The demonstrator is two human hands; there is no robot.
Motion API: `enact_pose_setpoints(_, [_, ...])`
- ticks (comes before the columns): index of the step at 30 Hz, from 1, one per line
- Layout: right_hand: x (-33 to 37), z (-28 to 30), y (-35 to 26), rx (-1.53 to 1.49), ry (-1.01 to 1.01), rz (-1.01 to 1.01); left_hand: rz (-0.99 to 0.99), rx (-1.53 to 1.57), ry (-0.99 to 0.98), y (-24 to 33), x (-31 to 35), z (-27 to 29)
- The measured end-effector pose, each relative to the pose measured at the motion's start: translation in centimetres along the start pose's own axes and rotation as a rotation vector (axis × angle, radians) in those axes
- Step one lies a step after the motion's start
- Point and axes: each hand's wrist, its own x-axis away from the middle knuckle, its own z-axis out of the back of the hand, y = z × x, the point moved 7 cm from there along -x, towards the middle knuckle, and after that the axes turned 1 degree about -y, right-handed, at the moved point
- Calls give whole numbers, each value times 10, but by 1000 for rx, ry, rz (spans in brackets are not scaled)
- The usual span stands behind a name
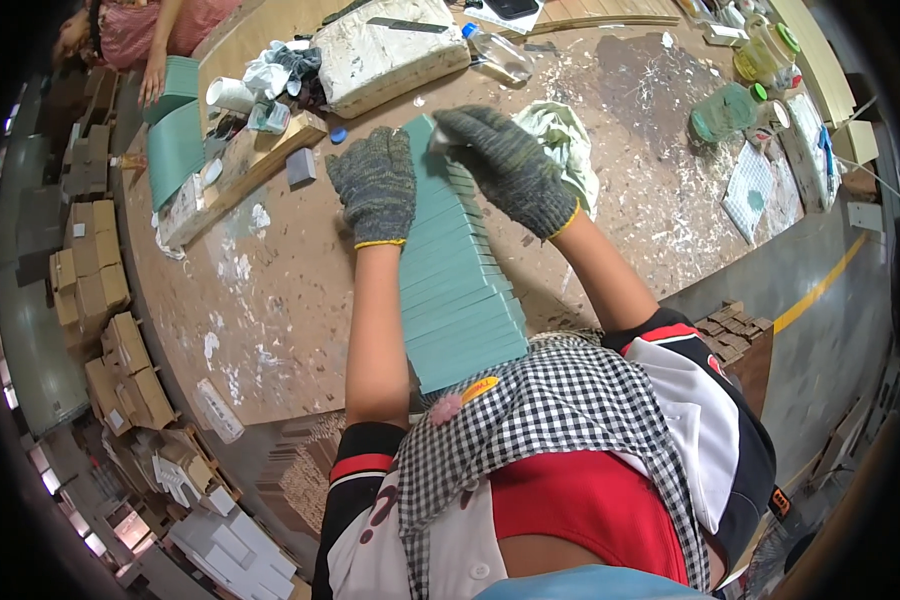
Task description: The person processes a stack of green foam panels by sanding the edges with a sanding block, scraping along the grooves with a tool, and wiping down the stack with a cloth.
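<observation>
A long row of teal-painted strips (460,300), packed side by side, runs from my apron up across the table. My left hand (372,188), in a dark knitted glove with a yellow cuff, lies flat along the row's left edge near its far end, fingers stretched out. On the opposite side, my right hand (510,165), gloved alike, bends its fingers over the far end of the row. A small pale piece (442,143) shows under those fingertips; its kind I cannot make out.
A small grey block (301,167) and a blue cap (339,135) lie left of my hands. Beyond are a paint-spattered white block (390,65) and a plastic bottle (500,55). A pale rag (560,140) sits right. Another person's hand (153,78) touches teal pieces (175,150) at far left.
</observation>
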Motion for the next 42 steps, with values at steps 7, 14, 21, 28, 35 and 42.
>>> enact_pose_setpoints(7, [9,9,-6,74,-141,-64,205,59,-306,-15,2,-17])
enact_pose_setpoints(14, [17,8,-6,29,-2,-36,66,57,20,-11,4,-13])
enact_pose_setpoints(21, [27,3,-8,37,-35,-126,86,48,-72,-9,-2,-19])
enact_pose_setpoints(28, [39,18,-21,-60,-146,-160,173,150,-28,-18,2,-20])
enact_pose_setpoints(35, [25,7,-16,48,-74,-146,55,91,79,-12,5,-16])
enact_pose_setpoints(42, [31,15,-19,59,-70,-189,169,129,-126,-13,-4,-18])
